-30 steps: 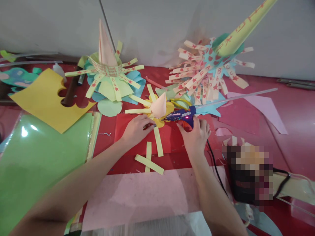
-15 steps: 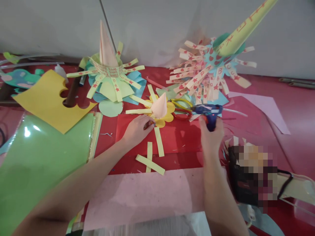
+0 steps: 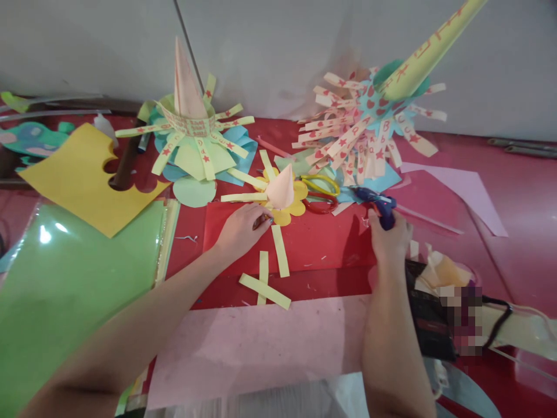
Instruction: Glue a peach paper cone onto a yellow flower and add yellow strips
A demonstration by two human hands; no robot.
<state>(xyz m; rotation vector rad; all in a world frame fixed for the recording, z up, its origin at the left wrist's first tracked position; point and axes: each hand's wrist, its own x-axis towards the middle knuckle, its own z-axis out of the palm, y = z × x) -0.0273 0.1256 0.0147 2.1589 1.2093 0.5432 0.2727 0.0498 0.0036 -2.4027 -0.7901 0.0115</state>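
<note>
My left hand (image 3: pixel 246 226) is closed, pinching the lower left edge of a yellow paper flower (image 3: pixel 298 207). A small pale pink paper cone (image 3: pixel 281 188) stands on the flower's middle. Pale yellow paper strips (image 3: pixel 243 197) spread out from its left and upper sides. My right hand (image 3: pixel 389 235) is wrapped round a blue glue gun (image 3: pixel 378 199), its nozzle towards the left and a clear glue stick (image 3: pixel 430 219) trailing from its back. Loose yellow strips (image 3: pixel 265 290) lie below the flower, two of them crossed. Scissors (image 3: pixel 322 203) with red and yellow handles lie between the hands.
Behind stand a paper cone hat (image 3: pixel 189 98) and a strip-covered paper piece (image 3: pixel 374 116) with a long yellow cone. Green sheets (image 3: pixel 87 278) and a cut yellow sheet (image 3: pixel 78 180) lie left. A pink sheet (image 3: pixel 270 337) is in front. A black box (image 3: pixel 430 313) stands right.
My right hand has moved to the right with the glue gun, away from the flower, and the gun has tilted. My left hand stays at the flower's edge.
</note>
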